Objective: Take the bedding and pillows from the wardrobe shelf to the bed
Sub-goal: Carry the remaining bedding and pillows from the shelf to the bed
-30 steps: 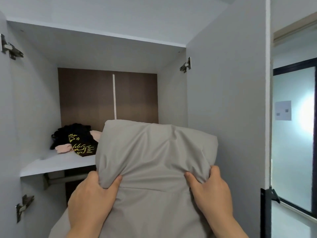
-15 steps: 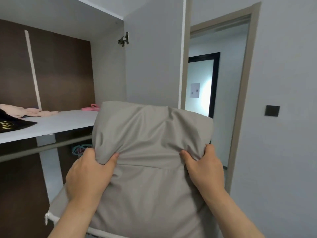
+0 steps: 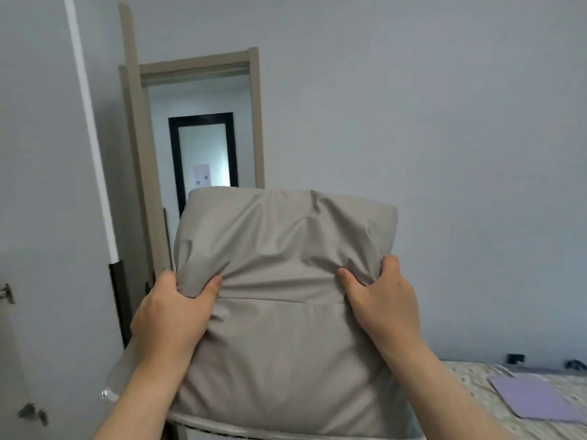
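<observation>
1. Fingers (image 3: 211, 285) of the left hand (image 3: 171, 315): thumb pressed into the near face and the other fingers curled round the left edge, grasping a gathered fold of the pillow (image 3: 286, 242).
2. Fingers (image 3: 389, 265) of the right hand (image 3: 381, 309): same grasp on the right edge, with the thumb dug into the cloth. Both grasps match those of half a second ago.
3. Pillow: held upright in the air in front of the chest, between the two hands and clear of shelf and bed.
   - The cloth is plain grey-beige and slightly glossy.
   - The top corners are rounded and puffed.
   - Creases fan out from each pinched fold.
   - One horizontal seam runs between the two thumbs, with smoother cloth below it.
   - A pale, partly see-through edge shows at the lower left corner; what it is cannot be told.
4. Change of surroundings: the wardrobe shelf and the clothes on it, seen at the left half a second ago, are out of view.
5. Wardrobe door (image 3: 47, 185): fills the left side, with a hinge (image 3: 6, 293) at its edge.
6. Doorway (image 3: 203, 138): earlier to the right of the pillow, it now stands behind its upper left corner.
7. Bed (image 3: 470, 382): newly in view at the lower right, well apart from the pillow, with a patterned cover and a flat lilac item (image 3: 536, 398) lying on it.
</observation>
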